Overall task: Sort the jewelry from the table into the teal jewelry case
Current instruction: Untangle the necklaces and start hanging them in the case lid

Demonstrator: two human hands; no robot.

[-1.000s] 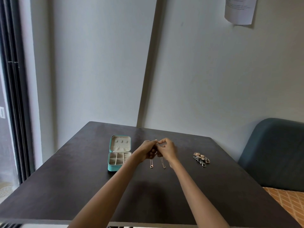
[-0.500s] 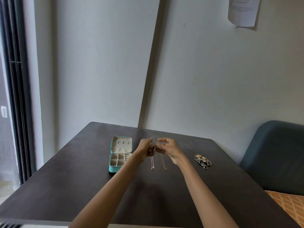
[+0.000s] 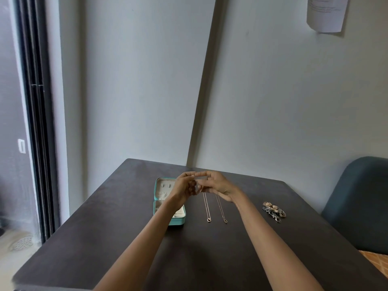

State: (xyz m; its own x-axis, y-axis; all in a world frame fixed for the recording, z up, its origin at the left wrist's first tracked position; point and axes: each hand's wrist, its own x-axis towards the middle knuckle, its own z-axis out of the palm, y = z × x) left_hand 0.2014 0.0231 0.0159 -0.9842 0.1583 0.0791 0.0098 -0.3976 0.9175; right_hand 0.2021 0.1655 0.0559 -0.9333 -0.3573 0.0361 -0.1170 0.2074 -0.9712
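The teal jewelry case (image 3: 180,222) lies open on the dark table (image 3: 105,238), its cream lid and compartments facing up, partly hidden by my left forearm. My left hand (image 3: 184,186) and my right hand (image 3: 218,184) meet above the table just right of the case, fingertips pinched together on the top ends of thin chains. Two fine necklaces hang or trail down from the hands: one with a ring pendant (image 3: 209,220), one with a small pendant (image 3: 225,221). A small pile of beaded jewelry (image 3: 274,211) rests to the right.
A teal upholstered chair (image 3: 361,204) stands at the table's right side. The wall runs close behind the table's far edge, with a paper sheet (image 3: 326,13) pinned high up. A dark sliding door frame (image 3: 35,122) is at the left.
Both hands have risen a little and the fingers have shifted on the chain ends; the two pendants stay near the same spot on the table. The view has tilted slightly.
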